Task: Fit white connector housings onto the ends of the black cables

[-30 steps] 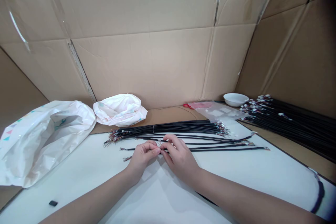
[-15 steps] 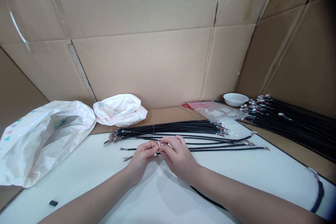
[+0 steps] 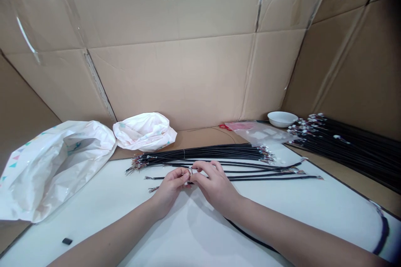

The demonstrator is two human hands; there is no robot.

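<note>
Silvery wire end (image 3: 190, 170), tiny, lower center of frame, pinched between fingertips of left hand (image 3: 169, 190) and right hand (image 3: 213, 185); loose black cables (image 3: 266, 178) beside hands, bundled black cables (image 3: 200, 153) just above, on white tabletop (image 3: 94, 233).

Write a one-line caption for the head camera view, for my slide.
Left hand and right hand pinch a thin wire end among black cable harnesses on a white tabletop.
</note>
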